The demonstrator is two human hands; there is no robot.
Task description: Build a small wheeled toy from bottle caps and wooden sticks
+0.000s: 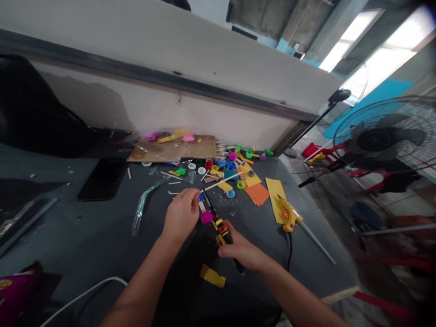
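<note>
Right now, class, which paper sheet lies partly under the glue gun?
The rightmost yellow sheet: the glue gun overlaps it. The orange sheet and other yellow sheet lie farther left, clear of the gun.

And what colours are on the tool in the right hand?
The tool is mainly black and yellow, with some red-orange; the head view shows it best.

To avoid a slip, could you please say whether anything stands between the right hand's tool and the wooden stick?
Nothing visible does: the black-and-yellow tool overlaps the wooden stick in view, contact unclear.
</note>
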